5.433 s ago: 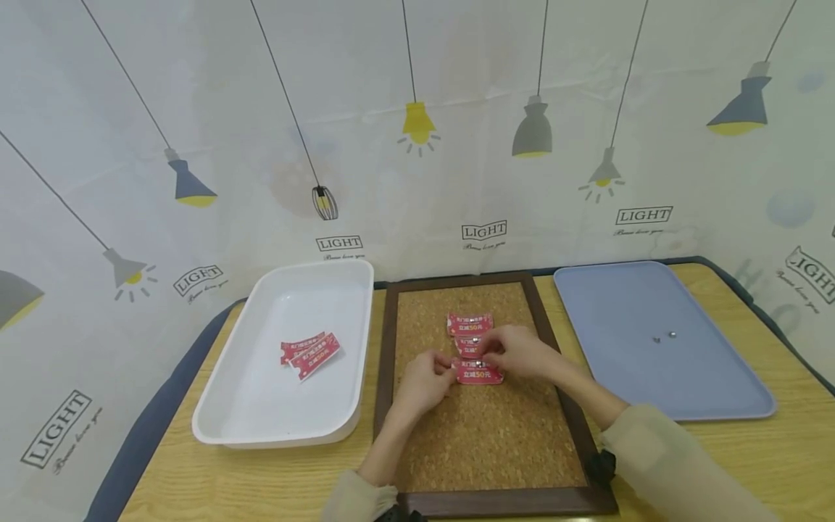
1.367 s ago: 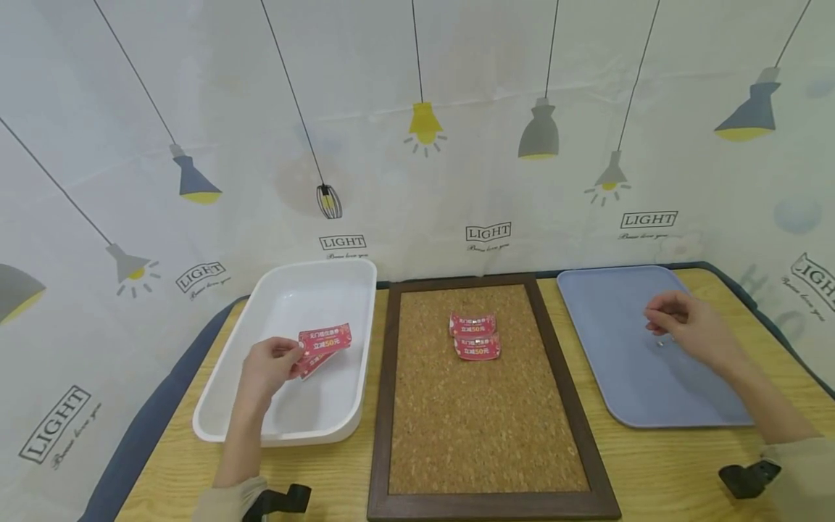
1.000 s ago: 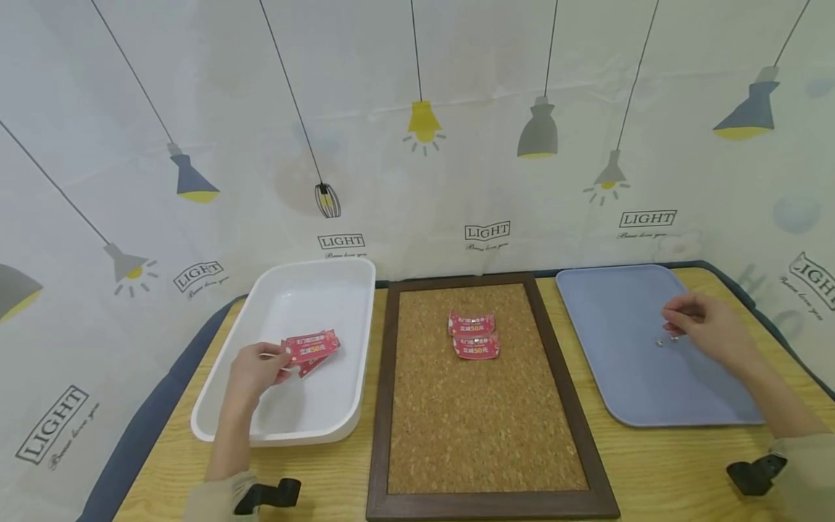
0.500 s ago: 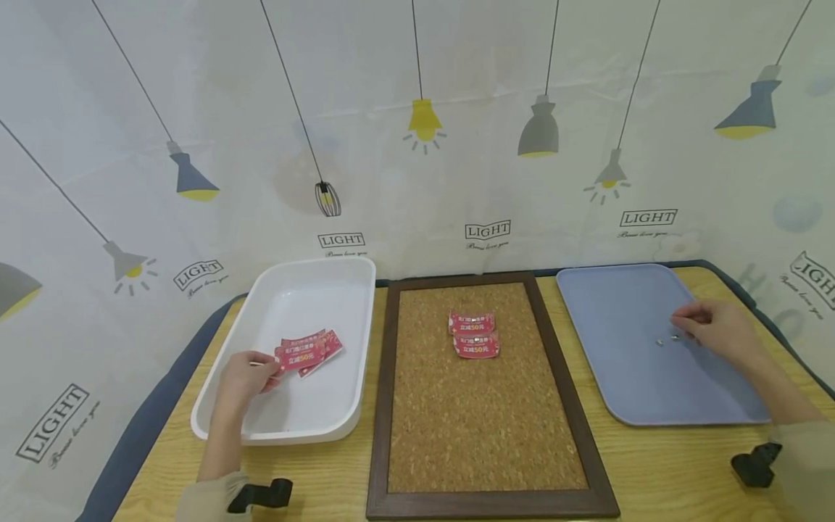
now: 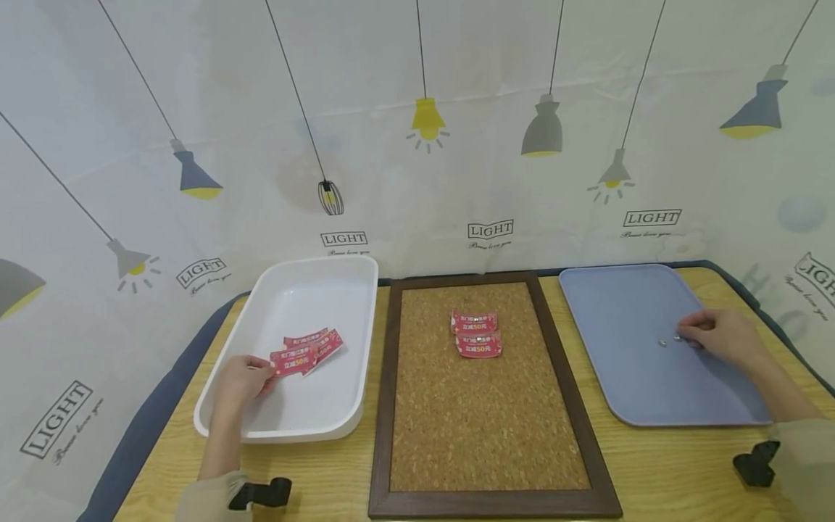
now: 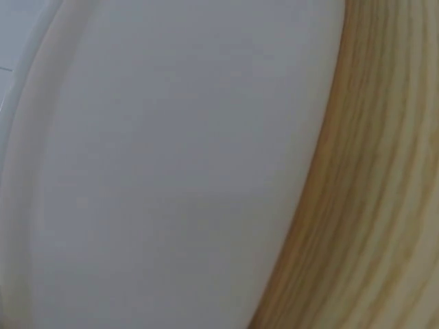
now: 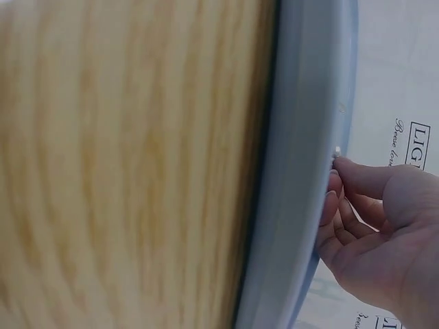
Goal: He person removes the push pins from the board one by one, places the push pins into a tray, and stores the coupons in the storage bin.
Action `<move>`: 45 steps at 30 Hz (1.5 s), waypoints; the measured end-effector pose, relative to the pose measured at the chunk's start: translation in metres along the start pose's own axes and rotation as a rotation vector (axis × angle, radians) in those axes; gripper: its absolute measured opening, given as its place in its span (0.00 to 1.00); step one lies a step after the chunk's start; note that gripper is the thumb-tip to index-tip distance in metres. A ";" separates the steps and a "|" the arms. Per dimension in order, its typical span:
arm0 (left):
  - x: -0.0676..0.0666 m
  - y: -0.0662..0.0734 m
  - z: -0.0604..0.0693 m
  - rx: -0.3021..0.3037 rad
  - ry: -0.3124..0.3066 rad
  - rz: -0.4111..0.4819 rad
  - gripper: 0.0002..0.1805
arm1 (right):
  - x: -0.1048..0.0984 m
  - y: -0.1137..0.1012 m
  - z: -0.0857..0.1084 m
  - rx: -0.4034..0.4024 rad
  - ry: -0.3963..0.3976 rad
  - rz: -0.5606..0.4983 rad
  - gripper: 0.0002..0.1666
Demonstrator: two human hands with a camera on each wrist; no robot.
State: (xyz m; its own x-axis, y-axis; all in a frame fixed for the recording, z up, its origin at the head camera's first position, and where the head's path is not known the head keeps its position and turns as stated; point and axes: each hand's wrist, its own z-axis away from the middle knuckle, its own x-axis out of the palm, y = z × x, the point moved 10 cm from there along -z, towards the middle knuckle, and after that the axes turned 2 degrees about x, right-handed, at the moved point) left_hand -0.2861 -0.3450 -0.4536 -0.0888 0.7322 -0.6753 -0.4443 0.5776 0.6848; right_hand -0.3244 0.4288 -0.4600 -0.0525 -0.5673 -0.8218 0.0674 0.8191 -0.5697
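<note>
At the lower left of the white tray (image 5: 225, 384), my left hand (image 5: 238, 384) pinches the left edge of a red and white coupon (image 5: 292, 360). This coupon overlaps other coupons (image 5: 329, 344) lying there. The left wrist view shows neither that hand nor a coupon. Over the blue tray (image 5: 646, 395), my right hand (image 5: 720, 337) has its thumb and fingertips brought together. A small push pin (image 7: 336, 153) shows at those fingertips in the right wrist view. Two shiny pins (image 5: 663, 343) are on the blue tray, one right by the fingers.
Between the trays lies a cork board (image 5: 485, 428) in a dark wooden frame (image 5: 496, 503). Two pinned coupons (image 5: 478, 345) sit one above the other on its upper half. A wood-grain table (image 5: 326, 478) carries everything, with a lamp-print cloth (image 5: 417, 188) behind.
The lowest of three coupons has left the cork board; my left hand has brought it to the white tray and lowered it. My right hand has moved from the board to the blue tray.
</note>
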 end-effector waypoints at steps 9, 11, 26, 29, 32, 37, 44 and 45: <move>-0.002 -0.007 -0.004 -0.011 0.008 -0.014 0.15 | 0.002 0.004 0.000 0.023 -0.008 -0.023 0.20; -0.004 -0.006 -0.004 0.001 0.024 -0.031 0.16 | 0.002 0.006 0.000 0.030 -0.013 -0.044 0.20; -0.017 0.006 0.012 0.081 0.119 -0.010 0.18 | -0.002 0.015 0.008 0.069 -0.002 -0.148 0.25; -0.017 0.010 0.013 0.105 0.120 0.028 0.20 | -0.006 0.011 0.011 0.069 0.017 -0.141 0.25; -0.014 0.014 0.014 0.121 0.103 0.072 0.22 | -0.009 0.007 0.014 0.066 0.032 -0.114 0.24; -0.008 0.025 0.017 0.141 0.089 0.121 0.23 | -0.013 -0.004 0.016 0.036 0.044 -0.070 0.24; 0.004 0.052 0.026 0.194 0.039 0.175 0.22 | -0.013 -0.028 0.016 -0.029 0.040 -0.112 0.24; 0.007 0.056 0.028 0.201 0.028 0.179 0.22 | -0.013 -0.033 0.016 -0.042 0.044 -0.125 0.24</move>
State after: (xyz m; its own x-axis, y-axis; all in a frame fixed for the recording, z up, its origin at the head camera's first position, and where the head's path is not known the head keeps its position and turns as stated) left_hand -0.2868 -0.2978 -0.4122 -0.1757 0.8205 -0.5440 -0.2332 0.5021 0.8327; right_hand -0.3095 0.4077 -0.4310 -0.1020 -0.6614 -0.7431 0.0155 0.7458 -0.6660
